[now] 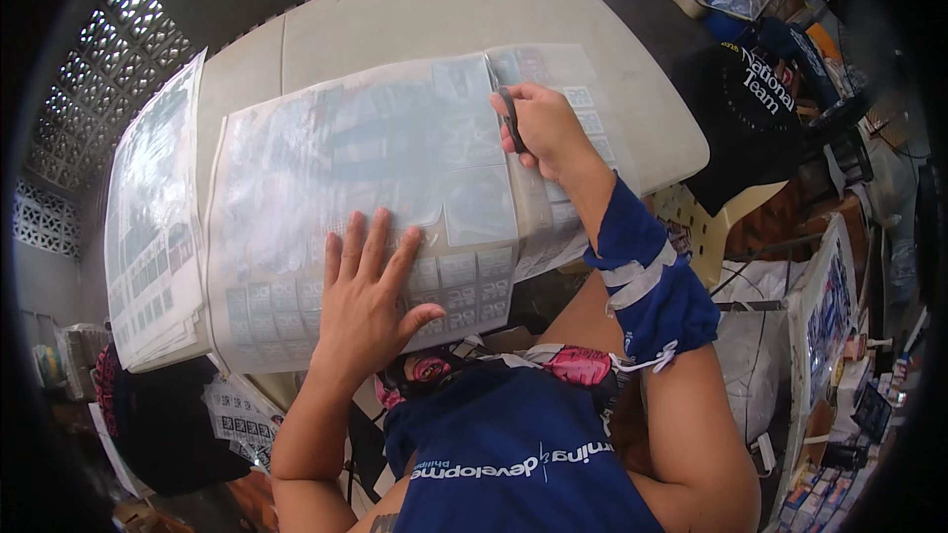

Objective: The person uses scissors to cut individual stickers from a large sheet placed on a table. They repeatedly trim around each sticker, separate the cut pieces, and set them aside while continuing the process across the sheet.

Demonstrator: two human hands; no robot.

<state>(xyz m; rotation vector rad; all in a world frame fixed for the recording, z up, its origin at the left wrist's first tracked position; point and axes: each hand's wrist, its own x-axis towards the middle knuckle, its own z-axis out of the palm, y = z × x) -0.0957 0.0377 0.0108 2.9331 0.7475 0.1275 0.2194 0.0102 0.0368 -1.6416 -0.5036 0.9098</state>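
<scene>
A large translucent printed sheet point(355, 148), likely transfer film, lies before me, with a shiny backing and rows of small repeated designs near its lower edge. My left hand point(363, 303) rests flat on its lower middle, fingers spread, gripping nothing. In my right hand point(544, 126) is a pair of scissors point(509, 118) with dark handles. Its blades point away from me at a cut edge near the sheet's top. Right of that edge, a narrower printed strip point(585, 104) lies partly under my right hand and wrist.
The sheets lie on a white folding table point(422, 15). More printed sheets point(152, 237) are stacked at its left end. A black printed shirt point(740, 126) drapes over a pale yellow plastic chair point(733, 226) at right. Dark fabric point(170, 429) and small printed film pieces point(241, 414) sit lower left.
</scene>
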